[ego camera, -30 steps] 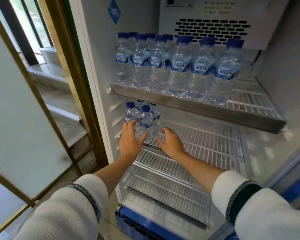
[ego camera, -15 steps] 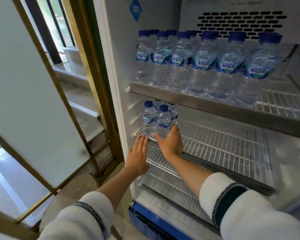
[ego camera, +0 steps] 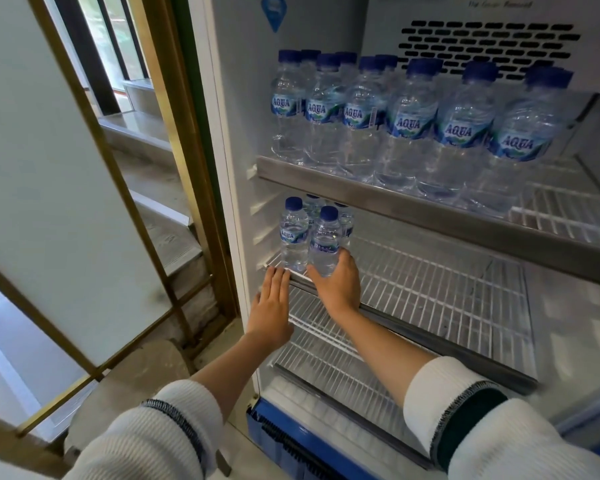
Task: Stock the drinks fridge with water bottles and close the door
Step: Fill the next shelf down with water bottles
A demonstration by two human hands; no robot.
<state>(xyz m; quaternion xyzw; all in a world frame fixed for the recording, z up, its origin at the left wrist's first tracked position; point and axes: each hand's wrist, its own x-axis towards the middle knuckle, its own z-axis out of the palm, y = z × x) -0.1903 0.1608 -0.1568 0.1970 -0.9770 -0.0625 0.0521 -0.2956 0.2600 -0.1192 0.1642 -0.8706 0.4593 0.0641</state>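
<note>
The fridge stands open in front of me. Several blue-capped water bottles (ego camera: 406, 126) fill the top shelf (ego camera: 413, 202) from the left. On the left end of the middle wire shelf (ego camera: 440, 289) stands a small cluster of bottles. My right hand (ego camera: 338, 284) curls round the base of the front right bottle (ego camera: 324, 242). Beside it on the left is another front bottle (ego camera: 294, 235). My left hand (ego camera: 272, 303) lies flat with straight fingers, its tips at the shelf's front edge below that bottle. The fridge door is out of view.
Below the middle shelf is a lower wire shelf (ego camera: 326, 362), and a blue base grille (ego camera: 288, 441) runs along the bottom. Left of the fridge stands a gold-framed glass partition (ego camera: 84, 188) with stone steps (ego camera: 167, 244) behind it.
My left hand has let go of the left front bottle and dropped back to the shelf's edge. My right hand has moved in to hold the front right bottle's base.
</note>
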